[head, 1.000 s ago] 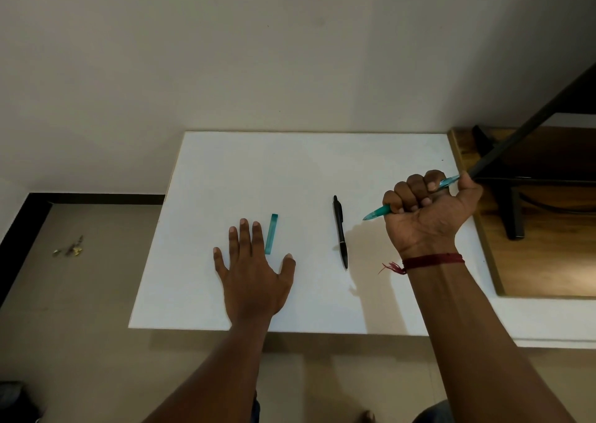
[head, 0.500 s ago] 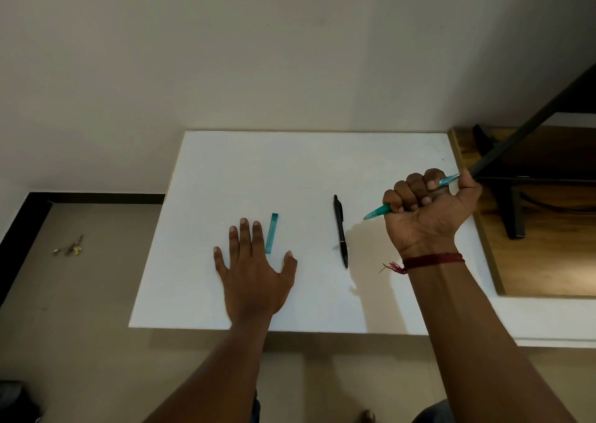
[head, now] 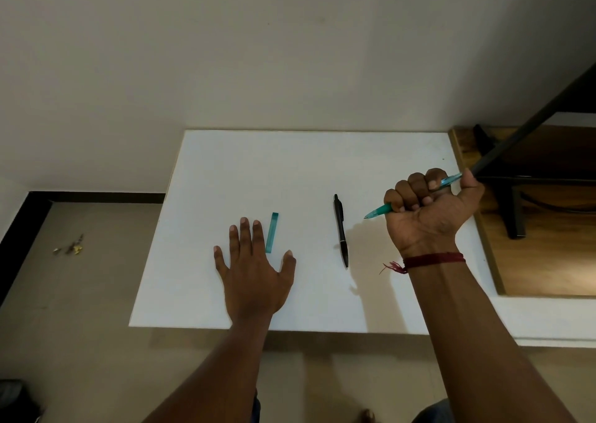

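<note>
My right hand [head: 430, 211] is raised above the white table [head: 290, 171] at its right side, fist curled round a teal pen [head: 380, 210] whose tip points down and left. A red thread is tied at that wrist. My left hand [head: 253, 266] lies flat on the table with fingers straight. A teal pen cap [head: 272, 232] lies just right of its fingers, apart from them. A black pen [head: 340, 229] lies on the table between my two hands, untouched.
A wooden surface [head: 548, 255] with a black metal stand [head: 512, 209] adjoins the table on the right, and a black bar [head: 532, 126] slants across it. A plain wall stands behind. Small bits of litter [head: 69, 248] lie on the floor at left.
</note>
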